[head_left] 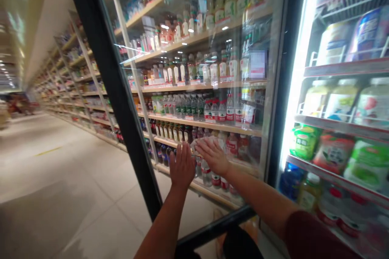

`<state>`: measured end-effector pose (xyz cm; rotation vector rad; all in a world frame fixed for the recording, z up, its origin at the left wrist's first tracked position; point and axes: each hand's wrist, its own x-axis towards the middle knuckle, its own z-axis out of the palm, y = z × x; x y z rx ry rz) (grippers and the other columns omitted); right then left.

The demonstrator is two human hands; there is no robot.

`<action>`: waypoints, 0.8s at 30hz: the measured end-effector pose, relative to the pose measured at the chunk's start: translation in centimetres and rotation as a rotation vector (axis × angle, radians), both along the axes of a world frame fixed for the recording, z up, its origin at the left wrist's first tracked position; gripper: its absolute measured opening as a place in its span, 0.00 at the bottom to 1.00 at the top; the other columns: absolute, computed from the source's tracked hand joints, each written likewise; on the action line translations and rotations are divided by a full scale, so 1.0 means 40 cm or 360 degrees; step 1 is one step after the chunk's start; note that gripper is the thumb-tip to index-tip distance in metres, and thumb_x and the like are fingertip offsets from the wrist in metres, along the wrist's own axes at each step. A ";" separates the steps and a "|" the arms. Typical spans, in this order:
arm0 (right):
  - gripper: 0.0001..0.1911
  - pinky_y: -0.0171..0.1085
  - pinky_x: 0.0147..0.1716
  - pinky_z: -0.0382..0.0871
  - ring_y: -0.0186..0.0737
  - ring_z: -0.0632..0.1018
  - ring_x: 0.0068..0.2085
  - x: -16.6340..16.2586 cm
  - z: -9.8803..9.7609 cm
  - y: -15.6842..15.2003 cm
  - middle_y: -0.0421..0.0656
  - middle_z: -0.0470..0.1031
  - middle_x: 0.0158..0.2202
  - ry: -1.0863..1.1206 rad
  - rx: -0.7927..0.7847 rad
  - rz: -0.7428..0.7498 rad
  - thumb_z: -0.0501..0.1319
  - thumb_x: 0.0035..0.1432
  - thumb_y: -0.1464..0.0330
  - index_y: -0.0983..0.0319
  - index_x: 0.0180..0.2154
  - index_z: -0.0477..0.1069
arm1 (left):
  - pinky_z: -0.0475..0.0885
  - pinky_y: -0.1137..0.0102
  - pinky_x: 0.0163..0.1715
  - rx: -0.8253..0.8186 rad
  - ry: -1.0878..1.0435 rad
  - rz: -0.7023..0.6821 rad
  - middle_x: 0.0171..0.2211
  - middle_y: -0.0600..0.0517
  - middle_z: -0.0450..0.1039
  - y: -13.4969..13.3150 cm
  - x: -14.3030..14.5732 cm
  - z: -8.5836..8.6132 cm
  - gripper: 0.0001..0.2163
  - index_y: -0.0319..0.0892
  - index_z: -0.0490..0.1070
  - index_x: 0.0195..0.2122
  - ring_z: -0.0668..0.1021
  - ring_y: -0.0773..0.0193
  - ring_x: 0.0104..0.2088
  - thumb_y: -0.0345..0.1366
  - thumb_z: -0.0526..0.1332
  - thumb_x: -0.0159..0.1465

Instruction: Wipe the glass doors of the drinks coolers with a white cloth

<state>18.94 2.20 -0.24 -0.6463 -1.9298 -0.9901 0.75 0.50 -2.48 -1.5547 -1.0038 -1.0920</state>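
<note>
A glass fridge door [212,89] with a black frame [115,85] stands swung open in front of me. My left hand [181,166] lies flat on the lower part of the glass, fingers stretched upward. My right hand [212,156] presses flat on the glass beside it, fingers spread and pointing left. Neither hand holds anything. Through and in the glass I see shelves of bottled drinks [194,107].
At the right, the lit open fridge [340,125] holds bottles and cans on wire racks. A long supermarket aisle with stocked shelves [75,89] runs off to the left over a pale tiled floor [60,194].
</note>
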 end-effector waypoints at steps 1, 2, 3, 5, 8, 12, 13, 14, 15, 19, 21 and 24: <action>0.26 0.47 0.71 0.44 0.39 0.53 0.72 0.006 0.007 0.001 0.42 0.67 0.65 -0.0046 -0.0015 -0.0005 0.51 0.68 0.73 0.56 0.65 0.63 | 0.41 0.54 0.70 0.0002 0.0002 0.0007 0.66 0.38 0.58 0.001 0.000 0.001 0.33 0.34 0.42 0.71 0.52 0.54 0.71 0.35 0.56 0.70; 0.26 0.47 0.71 0.44 0.39 0.54 0.72 0.011 0.028 0.003 0.42 0.66 0.66 -0.0035 -0.0038 -0.0027 0.51 0.67 0.73 0.56 0.65 0.62 | 0.41 0.54 0.70 0.0007 0.0003 0.0009 0.66 0.38 0.58 0.002 0.000 0.001 0.33 0.34 0.43 0.71 0.52 0.54 0.71 0.35 0.56 0.70; 0.27 0.47 0.71 0.45 0.39 0.54 0.72 0.013 0.061 0.006 0.43 0.65 0.66 0.0024 -0.0062 -0.0059 0.51 0.68 0.73 0.56 0.66 0.61 | 0.40 0.54 0.71 0.0009 0.0002 0.0008 0.66 0.38 0.58 0.003 -0.001 0.000 0.33 0.34 0.43 0.71 0.52 0.54 0.71 0.35 0.57 0.70; 0.27 0.48 0.70 0.47 0.41 0.52 0.72 0.007 0.138 0.011 0.45 0.61 0.68 0.0253 -0.0075 -0.0123 0.50 0.68 0.72 0.59 0.67 0.59 | 0.40 0.54 0.71 -0.0001 -0.0005 -0.0001 0.66 0.38 0.58 0.005 -0.002 -0.001 0.33 0.34 0.43 0.72 0.53 0.54 0.70 0.35 0.57 0.70; 0.26 0.50 0.69 0.49 0.44 0.49 0.73 -0.019 0.192 0.015 0.48 0.58 0.70 0.0553 -0.0051 -0.0166 0.48 0.68 0.72 0.62 0.66 0.60 | 0.39 0.54 0.70 -0.0014 -0.0007 -0.0009 0.66 0.38 0.58 0.004 -0.002 -0.003 0.33 0.35 0.42 0.72 0.55 0.54 0.70 0.35 0.57 0.70; 0.25 0.49 0.70 0.49 0.42 0.53 0.72 -0.041 0.086 0.008 0.44 0.65 0.66 0.0332 -0.0032 -0.0093 0.50 0.68 0.73 0.56 0.64 0.63 | 0.40 0.53 0.70 -0.0031 0.0004 0.0015 0.66 0.38 0.57 0.001 -0.002 -0.003 0.33 0.35 0.41 0.72 0.58 0.52 0.69 0.36 0.56 0.70; 0.25 0.48 0.70 0.49 0.41 0.54 0.72 -0.039 0.054 0.007 0.43 0.67 0.65 0.0216 -0.0024 -0.0063 0.51 0.67 0.72 0.55 0.64 0.64 | 0.40 0.53 0.70 -0.0031 0.0007 0.0017 0.66 0.38 0.57 0.002 -0.002 -0.002 0.34 0.35 0.40 0.72 0.58 0.52 0.69 0.36 0.56 0.70; 0.25 0.48 0.70 0.49 0.41 0.56 0.71 -0.034 0.032 0.006 0.42 0.68 0.64 0.0110 -0.0018 -0.0037 0.52 0.67 0.72 0.54 0.64 0.64 | 0.40 0.53 0.70 -0.0025 0.0009 0.0014 0.66 0.38 0.57 0.003 -0.003 -0.002 0.34 0.34 0.41 0.72 0.58 0.51 0.69 0.36 0.56 0.70; 0.26 0.48 0.70 0.49 0.40 0.56 0.71 -0.028 0.023 0.007 0.42 0.68 0.64 0.0030 -0.0015 -0.0020 0.53 0.67 0.72 0.54 0.64 0.63 | 0.40 0.53 0.70 -0.0016 0.0012 0.0004 0.66 0.38 0.58 0.005 -0.004 -0.002 0.34 0.34 0.41 0.72 0.57 0.51 0.69 0.35 0.57 0.69; 0.27 0.48 0.70 0.49 0.41 0.53 0.72 -0.003 0.115 0.022 0.44 0.65 0.66 0.0145 0.0038 -0.0088 0.52 0.67 0.73 0.58 0.66 0.60 | 0.40 0.54 0.71 0.0020 0.0010 -0.0032 0.65 0.38 0.58 0.014 -0.009 -0.001 0.35 0.34 0.43 0.71 0.54 0.52 0.70 0.35 0.59 0.68; 0.26 0.49 0.69 0.50 0.42 0.51 0.73 -0.001 0.174 0.029 0.47 0.63 0.67 0.0359 0.0056 -0.0155 0.50 0.67 0.73 0.61 0.66 0.61 | 0.40 0.54 0.71 0.0020 0.0009 -0.0038 0.65 0.38 0.59 0.016 -0.010 -0.001 0.35 0.34 0.43 0.72 0.54 0.52 0.70 0.35 0.59 0.68; 0.26 0.51 0.69 0.52 0.44 0.49 0.73 -0.004 0.170 0.036 0.49 0.62 0.68 0.0503 0.0039 -0.0173 0.49 0.67 0.74 0.63 0.65 0.61 | 0.40 0.55 0.71 0.0013 0.0008 -0.0041 0.65 0.38 0.59 0.015 -0.010 0.000 0.35 0.34 0.44 0.71 0.53 0.53 0.70 0.35 0.59 0.68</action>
